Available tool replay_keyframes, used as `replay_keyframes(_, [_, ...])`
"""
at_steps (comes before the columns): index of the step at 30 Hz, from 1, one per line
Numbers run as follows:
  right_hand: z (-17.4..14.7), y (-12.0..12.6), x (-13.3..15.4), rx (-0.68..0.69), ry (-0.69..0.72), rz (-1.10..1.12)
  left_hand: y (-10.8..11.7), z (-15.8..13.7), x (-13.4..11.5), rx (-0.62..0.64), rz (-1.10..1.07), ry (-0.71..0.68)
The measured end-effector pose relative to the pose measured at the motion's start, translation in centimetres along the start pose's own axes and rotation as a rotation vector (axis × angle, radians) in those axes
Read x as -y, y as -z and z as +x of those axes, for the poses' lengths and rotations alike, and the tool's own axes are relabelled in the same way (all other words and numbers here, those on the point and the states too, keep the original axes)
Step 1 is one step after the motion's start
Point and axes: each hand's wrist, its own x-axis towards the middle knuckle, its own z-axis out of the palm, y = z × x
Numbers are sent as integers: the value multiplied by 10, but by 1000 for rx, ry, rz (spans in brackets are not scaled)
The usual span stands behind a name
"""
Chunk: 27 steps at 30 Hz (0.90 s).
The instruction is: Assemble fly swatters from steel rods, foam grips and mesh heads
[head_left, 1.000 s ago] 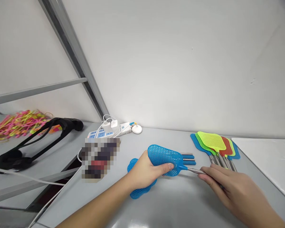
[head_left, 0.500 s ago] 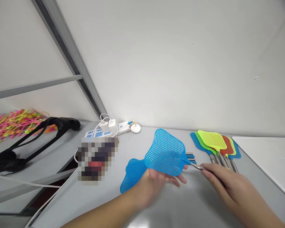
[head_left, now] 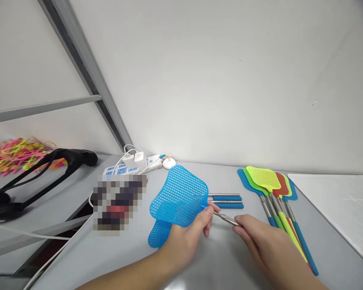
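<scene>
A blue fly swatter (head_left: 181, 193) is held above the table, its mesh head tilted to the left. My left hand (head_left: 196, 225) pinches its neck where the head meets the metal shaft. My right hand (head_left: 260, 241) is closed around the lower part of the shaft; the grip end is hidden in the palm. Beneath lies another blue swatter head (head_left: 159, 233), partly covered by the held one and my left forearm. Just behind my left hand rest a few metal rods with blue handles (head_left: 228, 204), side by side.
Several fly swatters in blue, green, yellow and red (head_left: 264, 179) lie fanned at the right, beside a white sheet (head_left: 329, 197). A power strip (head_left: 121, 170) with chargers and a white round device (head_left: 169, 163) sit at the back. Left are a rack post (head_left: 87, 72), a black frame (head_left: 69, 169) and colourful cords (head_left: 18, 155).
The held swatter has moved left and my right hand came along with it. My left hand's fingers, spread under the head before, have closed on the neck. The view has shifted slightly.
</scene>
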Motion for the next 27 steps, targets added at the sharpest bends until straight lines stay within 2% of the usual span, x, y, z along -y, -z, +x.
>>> replay_keyframes(4, [5,7,-12,-61,53,-96,8,16,-6,-184,-180,-72])
replay_keyframes(8, [6,15,-34,-25,36,-153,22,35,-25,-437,-355,-174])
replay_keyframes(10, [4,18,-42,-13,39,-171,27,40,-33,-489,-363,-201])
replay_keyframes(12, [4,21,-48,-14,50,-174,30,41,-36,-477,-350,-195])
replay_keyframes(17, [7,20,-39,-44,65,-109,22,35,-21,-362,-290,-138])
replay_keyframes(20, [10,15,-20,-47,113,-48,11,22,-5,-127,-34,-36])
replay_keyframes(23, [9,10,-2,31,166,-4,2,7,2,152,207,3])
replay_keyframes(25, [7,9,3,42,202,11,0,1,1,273,314,-14])
replay_keyframes(27, [4,10,4,20,226,5,1,-1,-3,339,390,-32])
